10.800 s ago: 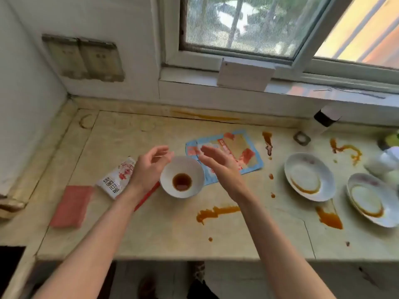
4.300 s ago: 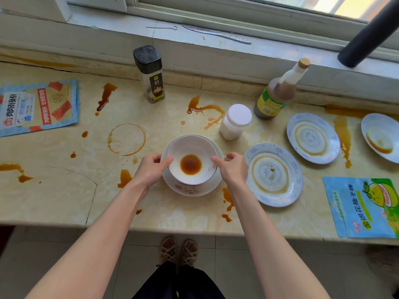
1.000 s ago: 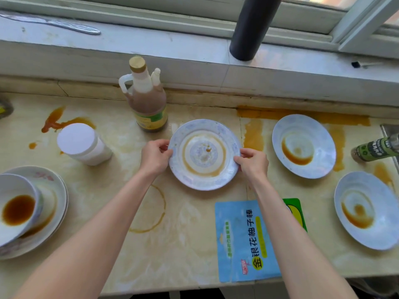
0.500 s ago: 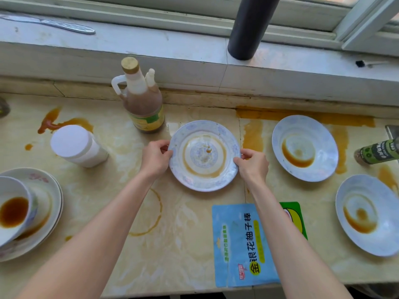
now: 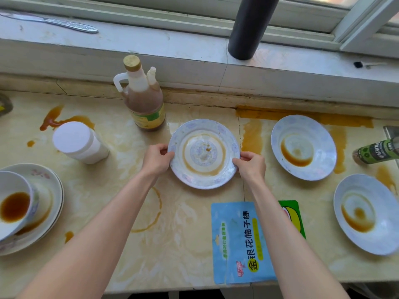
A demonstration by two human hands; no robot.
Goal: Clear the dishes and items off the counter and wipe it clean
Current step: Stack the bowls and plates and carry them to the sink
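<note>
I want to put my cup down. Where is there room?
Widest bare patch: the front, between the stacked plates and the blue packet, though ring-stained. A smaller one lies between the white jar and the held plate. The right end is crowded.

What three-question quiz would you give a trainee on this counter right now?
1. True or false: the left hand and right hand both grip the rim of the middle plate.
2. How many other plates lie to its right?
3. Which stands behind it, by the wall? A) bottle B) jar C) packet

Key: 1 true; 2 two; 3 A.
</note>
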